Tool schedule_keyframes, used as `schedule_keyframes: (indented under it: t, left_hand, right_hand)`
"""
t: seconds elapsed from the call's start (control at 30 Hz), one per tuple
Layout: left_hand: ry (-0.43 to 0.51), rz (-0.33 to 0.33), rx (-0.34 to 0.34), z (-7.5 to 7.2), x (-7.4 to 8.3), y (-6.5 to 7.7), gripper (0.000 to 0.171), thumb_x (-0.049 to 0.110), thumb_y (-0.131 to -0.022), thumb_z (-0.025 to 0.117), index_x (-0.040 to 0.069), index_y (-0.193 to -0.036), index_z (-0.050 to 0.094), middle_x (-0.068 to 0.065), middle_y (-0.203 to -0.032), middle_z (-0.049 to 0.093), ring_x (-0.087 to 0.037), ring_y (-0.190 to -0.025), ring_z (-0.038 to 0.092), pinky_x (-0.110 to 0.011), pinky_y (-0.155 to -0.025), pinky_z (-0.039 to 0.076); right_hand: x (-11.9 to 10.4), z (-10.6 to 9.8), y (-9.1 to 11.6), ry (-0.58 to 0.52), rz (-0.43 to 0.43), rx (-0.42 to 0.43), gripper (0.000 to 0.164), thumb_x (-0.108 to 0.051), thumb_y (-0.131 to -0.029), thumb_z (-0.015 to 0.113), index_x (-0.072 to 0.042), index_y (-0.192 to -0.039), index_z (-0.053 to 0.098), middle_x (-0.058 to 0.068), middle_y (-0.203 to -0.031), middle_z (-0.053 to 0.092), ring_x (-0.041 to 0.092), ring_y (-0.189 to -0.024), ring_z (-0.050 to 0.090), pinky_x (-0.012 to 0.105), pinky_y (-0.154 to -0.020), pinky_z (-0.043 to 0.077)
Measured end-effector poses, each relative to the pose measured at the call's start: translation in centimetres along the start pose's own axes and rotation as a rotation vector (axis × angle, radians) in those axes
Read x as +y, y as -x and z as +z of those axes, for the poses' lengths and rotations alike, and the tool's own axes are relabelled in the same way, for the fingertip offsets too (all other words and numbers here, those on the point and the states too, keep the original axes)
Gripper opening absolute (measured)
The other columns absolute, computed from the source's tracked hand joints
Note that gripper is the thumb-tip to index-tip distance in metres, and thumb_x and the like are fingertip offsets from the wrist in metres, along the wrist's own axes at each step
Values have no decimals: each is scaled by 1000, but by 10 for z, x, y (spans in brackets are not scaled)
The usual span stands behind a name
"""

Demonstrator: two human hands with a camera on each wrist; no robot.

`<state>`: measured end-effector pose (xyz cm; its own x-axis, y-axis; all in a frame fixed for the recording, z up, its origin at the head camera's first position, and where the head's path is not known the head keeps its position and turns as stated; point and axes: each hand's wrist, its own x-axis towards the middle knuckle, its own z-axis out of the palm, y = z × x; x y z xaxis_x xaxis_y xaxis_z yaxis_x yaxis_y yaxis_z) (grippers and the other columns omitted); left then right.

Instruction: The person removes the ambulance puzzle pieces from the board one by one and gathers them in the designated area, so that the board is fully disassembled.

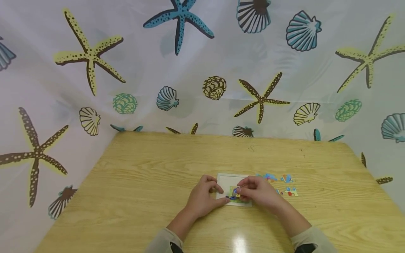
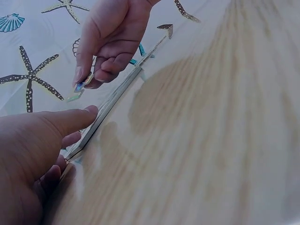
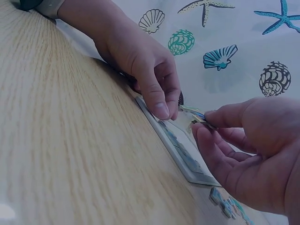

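Note:
A pale, shallow puzzle tray (image 1: 224,178) lies on the table with joined, colourful puzzle pieces along its near side. My left hand (image 1: 204,197) rests at the tray's left end, thumb extended along the near edge and fingers loosely bent over the left side. Between thumb and fingertips my right hand (image 1: 259,191) pinches a small printed puzzle piece (image 3: 199,116), held over the tray. In the left wrist view the piece (image 2: 79,87) shows blue and yellow-green parts. The right fingers partly hide it in the head view.
Several loose puzzle pieces (image 1: 287,178) lie right of the tray, some partly behind the right hand. Another red, blue and pale yellow piece (image 1: 291,191) sits nearer. The wooden table (image 1: 142,168) meets a white curtain (image 1: 190,80) printed with starfish and shells.

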<state>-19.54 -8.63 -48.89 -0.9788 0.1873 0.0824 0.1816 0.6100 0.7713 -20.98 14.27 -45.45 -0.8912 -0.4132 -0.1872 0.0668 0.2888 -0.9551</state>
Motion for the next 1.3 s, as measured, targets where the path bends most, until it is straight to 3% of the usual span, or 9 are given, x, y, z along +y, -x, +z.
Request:
schedule_keyframes:
  t: [0.27,0.47,0.73,1.03,1.3]
  left_hand:
    - [91,67,41,-1,-7,-2,28,40,-76,87,20,-92,74,2,-122,57,-13,-96,57,-32,-86,50]
    - [58,70,0,-4,-9,-2,33,45,-76,85,21,-96,77,8,-123,59,-11,-98,58,-31,-85,50]
    - [21,72,-40,-4,-7,0,35,46,-78,84,17,-98,79,9,-122,62,-13,-104,61,-30,-88,50]
    - [0,77,-31,1,-5,-4,30,45,-81,82,20,-97,79,9,-121,63,-11,-99,60,-28,-86,50]
    - [-6,54,-25,0,-5,-5,24,42,-83,80,21,-94,79,9,-120,64,-10,-99,59,-28,-85,49]
  right_hand:
    - [3,-7,5,-12,5,-25,32,-16,-94,70,7,-114,61,11,-97,69,17,-84,70,29,-77,59]
    - [-1,-27,7,43,-2,-37,33,-17,-95,69,6,-118,61,12,-98,66,21,-86,70,31,-78,59]
    - [-3,-51,18,27,14,-101,31,-17,-95,69,6,-115,59,12,-100,64,25,-95,70,38,-84,59]
    - [-2,-74,27,104,26,-216,26,-13,-93,71,6,-107,61,12,-95,66,23,-85,71,33,-76,60]
    - [3,-78,28,134,63,-240,22,-6,-90,72,8,-102,61,12,-91,66,19,-77,71,31,-71,60]
